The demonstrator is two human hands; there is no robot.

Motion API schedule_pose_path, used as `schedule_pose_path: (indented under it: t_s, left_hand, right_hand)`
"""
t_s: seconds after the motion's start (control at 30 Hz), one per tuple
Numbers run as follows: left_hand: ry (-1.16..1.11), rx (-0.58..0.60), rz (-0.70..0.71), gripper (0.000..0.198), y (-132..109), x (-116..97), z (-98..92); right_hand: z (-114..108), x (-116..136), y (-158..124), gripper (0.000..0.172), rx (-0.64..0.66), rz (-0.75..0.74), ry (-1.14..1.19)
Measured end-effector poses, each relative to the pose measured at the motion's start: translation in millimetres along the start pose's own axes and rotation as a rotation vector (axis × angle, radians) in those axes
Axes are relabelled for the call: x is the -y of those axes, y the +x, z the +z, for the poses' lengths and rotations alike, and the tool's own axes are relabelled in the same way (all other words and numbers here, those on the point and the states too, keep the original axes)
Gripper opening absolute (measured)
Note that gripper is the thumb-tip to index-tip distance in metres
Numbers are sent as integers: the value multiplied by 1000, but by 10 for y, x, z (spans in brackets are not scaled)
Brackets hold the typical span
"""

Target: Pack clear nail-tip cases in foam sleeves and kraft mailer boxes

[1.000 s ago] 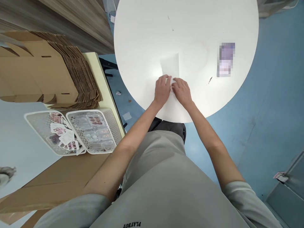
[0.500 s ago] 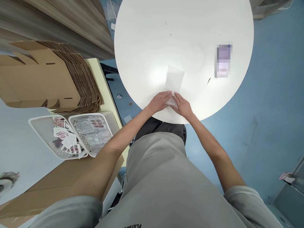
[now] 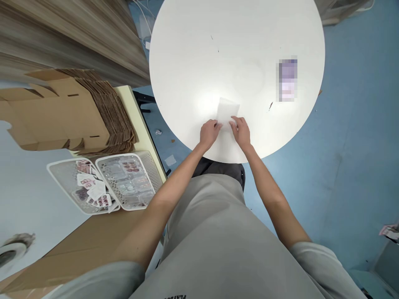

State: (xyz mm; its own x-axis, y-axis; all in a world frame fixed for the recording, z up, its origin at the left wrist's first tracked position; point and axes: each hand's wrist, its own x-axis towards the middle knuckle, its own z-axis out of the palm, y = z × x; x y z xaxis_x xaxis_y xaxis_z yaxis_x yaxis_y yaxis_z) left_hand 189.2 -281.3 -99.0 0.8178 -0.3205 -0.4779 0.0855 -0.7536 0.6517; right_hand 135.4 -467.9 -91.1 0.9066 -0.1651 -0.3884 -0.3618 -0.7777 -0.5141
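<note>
A thin, whitish, slightly see-through sheet (image 3: 228, 109) lies near the front edge of the round white table (image 3: 187, 54). Paper or plastic, I cannot tell which. My left hand (image 3: 210, 132) has its fingers curled and pinched at the sheet's near left corner. At the near right corner my right hand (image 3: 240, 130) pinches too, thumb and fingers bent together. The sheet's near edge runs between both hands, and its far part rests flat on the table.
A pixelated purple item (image 3: 287, 79) lies at the table's right. To the left are a stack of flattened cardboard boxes (image 3: 71, 108), a white basket of printed cards (image 3: 67, 168) and a white basket of clear packets (image 3: 149, 174).
My hands have gone from lying flat over the sheet's near end to pinching its near corners, a little farther apart. Less of the sheet's length shows now. The view has shifted slightly.
</note>
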Motion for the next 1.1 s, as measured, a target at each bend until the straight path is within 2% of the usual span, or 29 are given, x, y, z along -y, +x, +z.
schedule_pose_path:
  t_s: [0.1, 0.2, 0.27, 0.33, 0.4, 0.5, 0.63, 0.73, 0.83, 0.97, 1.1]
  left_hand:
    - [15, -70, -35, 25, 105, -24, 70]
    - [81, -131, 113, 41, 141, -81, 73]
    - [129, -57, 282, 53, 149, -134, 52]
    - [156, 66, 408, 64, 156, -173, 26]
    - [181, 148, 463, 76, 165, -178, -2]
    - [226, 198, 490, 86, 184, -131, -49]
    - [250, 257, 506, 81, 160, -60, -117]
    - [244, 300, 494, 73, 48, -23, -171]
    - [197, 273, 407, 62, -103, 6, -227]
    - [104, 198, 291, 52, -180, -13, -273]
    - [28, 162, 182, 47, -34, -100, -253]
  right_hand:
    - [22, 59, 109, 59, -36, 72, -114]
    - [55, 122, 147, 50, -111, 47, -163]
    - [81, 142, 148, 47, -120, -12, -159]
    - [97, 130, 134, 49, -72, -77, -140]
    - [98, 86, 99, 50, -28, -131, -121]
    - [80, -20, 1, 57, -3, -216, -91]
    - [66, -132, -178, 69, 79, -285, -84]
    - [48, -142, -288, 65, 153, -263, -110]
    - [-13, -106, -318, 60, 181, -257, -90]
    - [-125, -54, -185, 45, 193, -261, -56]
    - [-210, -22, 71, 28, 227, -178, -104]
